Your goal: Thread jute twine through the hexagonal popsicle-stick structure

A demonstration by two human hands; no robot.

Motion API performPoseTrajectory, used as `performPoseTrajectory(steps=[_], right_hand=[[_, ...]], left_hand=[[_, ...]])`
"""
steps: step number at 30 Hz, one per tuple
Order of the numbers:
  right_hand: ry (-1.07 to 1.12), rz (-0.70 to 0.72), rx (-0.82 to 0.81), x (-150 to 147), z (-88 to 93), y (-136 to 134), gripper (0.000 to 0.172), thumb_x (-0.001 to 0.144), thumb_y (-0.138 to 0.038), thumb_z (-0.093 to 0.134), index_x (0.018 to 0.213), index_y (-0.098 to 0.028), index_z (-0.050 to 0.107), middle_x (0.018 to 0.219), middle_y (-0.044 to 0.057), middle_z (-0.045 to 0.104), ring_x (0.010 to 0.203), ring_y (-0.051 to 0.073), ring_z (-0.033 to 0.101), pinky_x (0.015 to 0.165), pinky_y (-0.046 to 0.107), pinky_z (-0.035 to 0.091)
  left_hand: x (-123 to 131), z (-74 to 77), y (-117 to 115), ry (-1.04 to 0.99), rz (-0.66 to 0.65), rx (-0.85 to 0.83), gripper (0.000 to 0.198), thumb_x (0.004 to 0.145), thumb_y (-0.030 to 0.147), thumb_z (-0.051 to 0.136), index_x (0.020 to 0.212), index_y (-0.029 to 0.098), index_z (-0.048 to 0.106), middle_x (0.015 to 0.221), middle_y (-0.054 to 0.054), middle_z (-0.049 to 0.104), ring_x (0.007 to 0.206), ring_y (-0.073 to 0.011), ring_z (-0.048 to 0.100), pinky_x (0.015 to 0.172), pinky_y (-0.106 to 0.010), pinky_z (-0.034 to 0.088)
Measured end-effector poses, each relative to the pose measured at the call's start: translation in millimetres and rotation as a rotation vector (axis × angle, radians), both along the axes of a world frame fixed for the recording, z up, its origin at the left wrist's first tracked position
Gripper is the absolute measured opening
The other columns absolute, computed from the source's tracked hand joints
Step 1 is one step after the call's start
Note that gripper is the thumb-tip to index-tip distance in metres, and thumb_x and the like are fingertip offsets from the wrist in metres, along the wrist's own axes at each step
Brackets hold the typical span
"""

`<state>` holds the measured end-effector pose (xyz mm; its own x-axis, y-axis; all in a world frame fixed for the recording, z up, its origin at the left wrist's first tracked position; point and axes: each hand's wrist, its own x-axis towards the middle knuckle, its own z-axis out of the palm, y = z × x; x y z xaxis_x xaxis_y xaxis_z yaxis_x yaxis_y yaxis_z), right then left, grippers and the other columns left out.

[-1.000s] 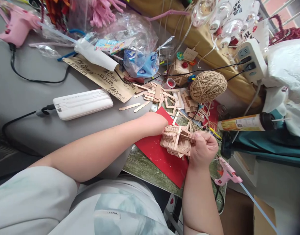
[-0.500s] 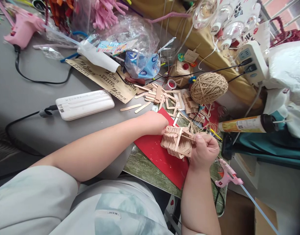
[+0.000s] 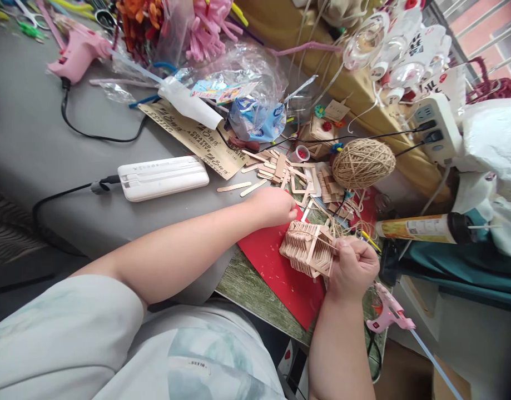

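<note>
Right hand (image 3: 355, 269): fingers pinched on thin string (image 3: 328, 243).
Stick box (image 3: 306, 251): over the red sheet (image 3: 269, 272), long way left to right, right end a bit nearer.
Left hand (image 3: 276, 206): fingers curled together; can't tell what's inside.
String ball (image 3: 363, 163): farther back.

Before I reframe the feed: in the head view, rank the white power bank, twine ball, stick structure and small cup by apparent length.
1. White power bank
2. Twine ball and stick structure, too alike to rank
3. Small cup
</note>
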<state>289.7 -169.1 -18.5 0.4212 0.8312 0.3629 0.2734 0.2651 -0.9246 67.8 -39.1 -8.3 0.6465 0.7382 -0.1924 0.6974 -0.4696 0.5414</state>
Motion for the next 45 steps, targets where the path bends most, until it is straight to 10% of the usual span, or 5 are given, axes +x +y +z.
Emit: performPoseTrajectory(steps=[45], right_hand=[[-0.079, 0.043, -0.114, -11.7, 14.8, 3.8, 0.048, 0.093, -0.023, 0.066, 0.065, -0.024, 0.027, 0.064, -0.006, 0.028, 0.061, 0.012, 0.028, 0.061, 0.032, 0.026]], left_hand=[[19.5, -9.8, -0.7, 0.284, 0.050, 0.062, 0.025, 0.095, 0.039, 0.054, 0.076, 0.024, 0.059, 0.080, -0.003, 0.069, 0.070, -0.0216, 0.057, 0.061, -0.034, 0.033]])
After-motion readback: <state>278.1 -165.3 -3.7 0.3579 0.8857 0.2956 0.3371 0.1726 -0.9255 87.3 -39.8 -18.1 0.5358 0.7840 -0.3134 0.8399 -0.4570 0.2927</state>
